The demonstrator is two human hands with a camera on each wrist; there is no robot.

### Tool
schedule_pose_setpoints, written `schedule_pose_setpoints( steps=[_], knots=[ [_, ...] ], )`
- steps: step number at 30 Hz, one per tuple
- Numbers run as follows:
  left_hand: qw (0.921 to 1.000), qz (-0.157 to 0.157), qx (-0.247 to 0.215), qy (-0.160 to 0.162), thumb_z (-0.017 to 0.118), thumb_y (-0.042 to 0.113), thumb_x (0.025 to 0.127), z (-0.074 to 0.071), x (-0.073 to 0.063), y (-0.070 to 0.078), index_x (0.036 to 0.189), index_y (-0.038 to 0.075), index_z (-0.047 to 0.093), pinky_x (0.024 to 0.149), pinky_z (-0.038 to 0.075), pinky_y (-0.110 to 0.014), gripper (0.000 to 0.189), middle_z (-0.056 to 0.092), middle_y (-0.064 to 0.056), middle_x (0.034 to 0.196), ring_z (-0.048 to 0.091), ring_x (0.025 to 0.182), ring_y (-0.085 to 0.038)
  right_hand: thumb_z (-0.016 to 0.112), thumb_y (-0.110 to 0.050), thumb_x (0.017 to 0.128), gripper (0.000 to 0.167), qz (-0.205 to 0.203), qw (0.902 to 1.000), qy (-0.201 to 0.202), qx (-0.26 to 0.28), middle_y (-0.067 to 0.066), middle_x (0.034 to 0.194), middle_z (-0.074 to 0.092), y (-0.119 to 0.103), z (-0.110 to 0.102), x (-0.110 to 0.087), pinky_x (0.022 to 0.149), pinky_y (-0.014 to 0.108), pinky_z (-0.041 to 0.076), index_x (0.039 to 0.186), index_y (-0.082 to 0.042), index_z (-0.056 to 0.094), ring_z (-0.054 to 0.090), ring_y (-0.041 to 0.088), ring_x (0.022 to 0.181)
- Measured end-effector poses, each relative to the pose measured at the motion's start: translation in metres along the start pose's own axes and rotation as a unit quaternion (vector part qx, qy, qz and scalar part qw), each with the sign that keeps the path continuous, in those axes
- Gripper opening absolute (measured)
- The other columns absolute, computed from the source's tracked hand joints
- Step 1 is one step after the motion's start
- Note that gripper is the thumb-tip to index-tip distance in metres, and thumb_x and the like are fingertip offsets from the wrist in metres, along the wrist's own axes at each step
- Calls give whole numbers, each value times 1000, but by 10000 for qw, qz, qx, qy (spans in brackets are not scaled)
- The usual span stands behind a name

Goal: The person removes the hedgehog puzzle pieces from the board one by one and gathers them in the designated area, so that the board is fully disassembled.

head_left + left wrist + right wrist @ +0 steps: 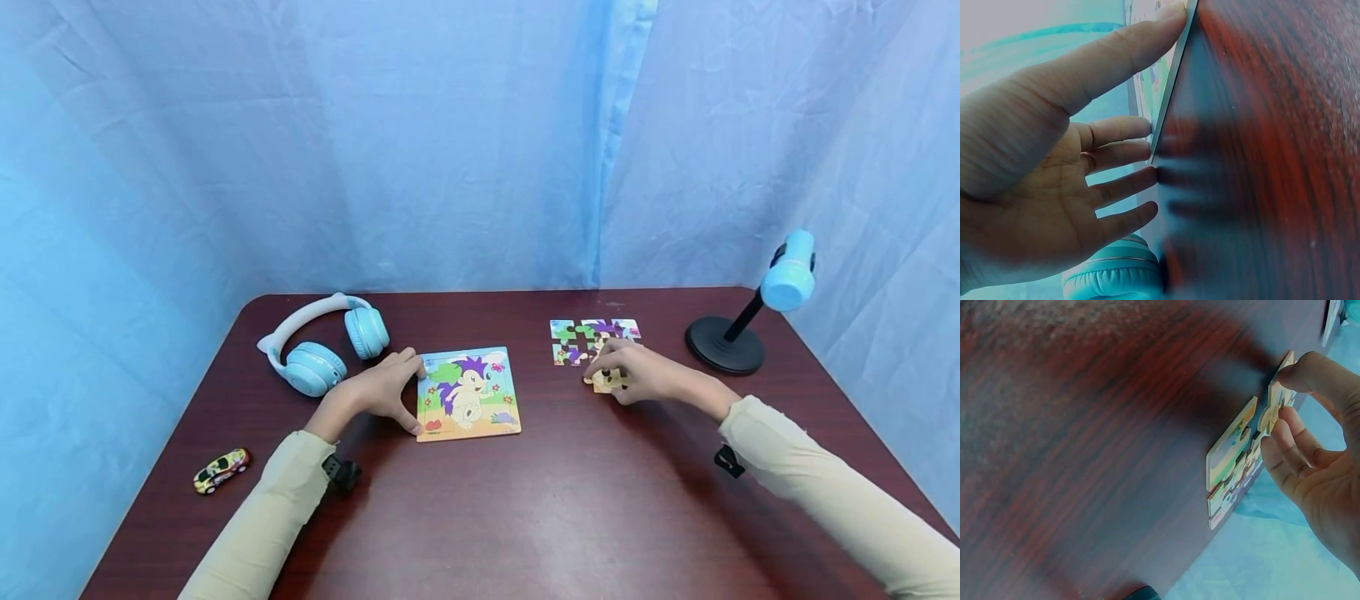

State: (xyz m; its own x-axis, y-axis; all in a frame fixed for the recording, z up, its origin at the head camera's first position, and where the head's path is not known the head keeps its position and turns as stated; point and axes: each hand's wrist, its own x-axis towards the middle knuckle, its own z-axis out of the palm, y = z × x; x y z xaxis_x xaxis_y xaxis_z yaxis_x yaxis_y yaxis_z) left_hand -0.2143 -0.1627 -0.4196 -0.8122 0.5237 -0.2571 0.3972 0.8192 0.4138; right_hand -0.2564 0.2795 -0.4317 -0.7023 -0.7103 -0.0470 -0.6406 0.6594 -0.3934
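Note:
My left hand (384, 390) rests at the left edge of a flat square picture puzzle board (468, 396) showing a purple hedgehog. Its thumb touches the lower left corner, and the fingers lie nearly straight at the upper left; in the left wrist view the thumb is over the board's edge. To the right, my right hand (643, 372) pinches a yellowish puzzle piece (609, 382) between thumb and fingers, partly covered by them. Just beyond it lie several other puzzle pieces (564, 331) set in rows, some hidden behind the hand.
Light blue headphones (313, 367) with a white band lie left of the board. A small colourful toy car (221, 471) sits near the table's left edge. At right stands a light blue microphone-like object (789, 279) on a round black base (723, 354). Blue curtains (450, 150) surround the table (510, 517).

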Motion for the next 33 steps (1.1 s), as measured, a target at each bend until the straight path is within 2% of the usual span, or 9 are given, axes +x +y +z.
schedule_pose_setpoints(
  steps=[7,13,22,28,33],
  knots=[
    [9999,-114,31,-55,93,40,72,-2,1,1,124,5,52,99,46,-43,75,49,-8,117,46,115,-26,70,4,77,47,286,9995,-91,115,6,109,59,1,3,-1,61,26,41,117,-20,75,49,21,87],
    [9999,-134,37,-66,93,40,72,-1,1,1,124,5,52,99,46,-43,75,49,-8,118,46,116,-26,71,3,77,47,312,9994,-126,122,8,110,59,1,3,-1,59,25,40,117,-19,75,50,21,84],
    [9999,-72,55,-43,94,41,71,-1,1,1,123,5,52,98,46,-42,76,49,-8,117,46,115,-26,70,8,76,48,61,9999,-62,148,11,108,58,2,1,-6,56,24,38,117,-17,75,46,19,72],
    [10000,-44,38,-44,94,40,71,-1,1,0,124,4,53,99,46,-43,76,50,-9,119,46,116,-27,71,7,75,48,-49,9999,0,122,11,106,57,2,1,-7,57,24,39,117,-16,75,48,21,74],
    [10000,-23,46,-14,94,40,71,0,2,-2,124,4,53,100,46,-43,76,50,-9,119,46,117,-27,70,7,75,48,-137,9997,154,141,9,107,58,-3,0,-3,63,25,40,117,-15,75,50,23,83]
  ],
)
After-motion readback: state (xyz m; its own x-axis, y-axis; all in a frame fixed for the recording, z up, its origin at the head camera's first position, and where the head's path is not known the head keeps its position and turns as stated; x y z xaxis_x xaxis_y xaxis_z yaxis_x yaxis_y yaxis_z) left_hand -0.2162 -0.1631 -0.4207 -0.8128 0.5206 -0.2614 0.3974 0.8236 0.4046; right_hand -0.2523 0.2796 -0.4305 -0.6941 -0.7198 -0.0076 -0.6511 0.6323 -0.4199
